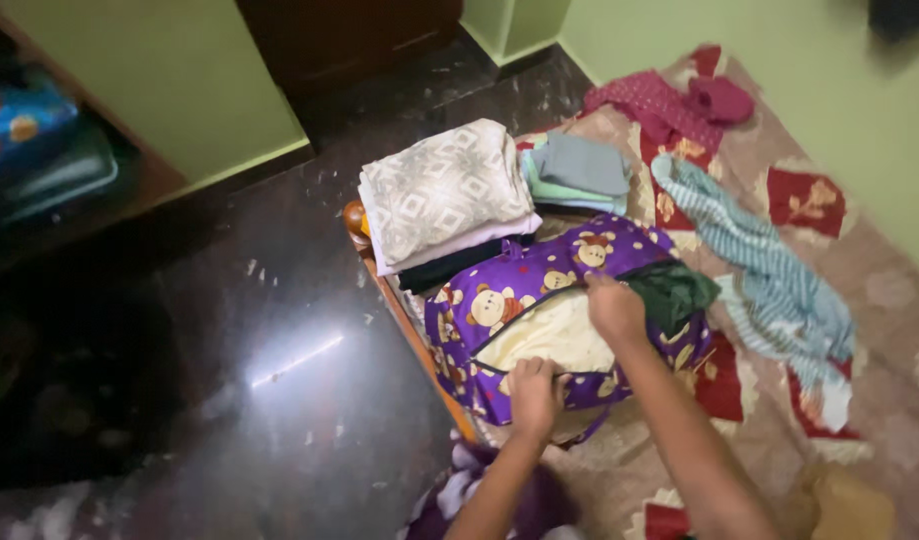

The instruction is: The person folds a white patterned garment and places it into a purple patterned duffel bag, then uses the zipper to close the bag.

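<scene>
A purple zip bag (519, 290) printed with teddy bears lies on the bed, its top gaping open over pale yellow cloth (554, 335) inside. My left hand (534, 395) grips the bag's near edge by the opening. My right hand (616, 305) reaches into the far end of the opening, touching a dark green cloth (679, 290) that sticks out there. Whether the right hand's fingers close on the cloth cannot be told.
A folded stack topped by a beige patterned cloth (444, 190) and a grey-green folded pile (579, 170) sit behind the bag. A striped blue-white cloth (769, 270) and maroon clothes (679, 100) lie on the patterned bedspread (879, 290). Dark glossy floor (279, 350) lies left of the wooden bed edge (409, 330).
</scene>
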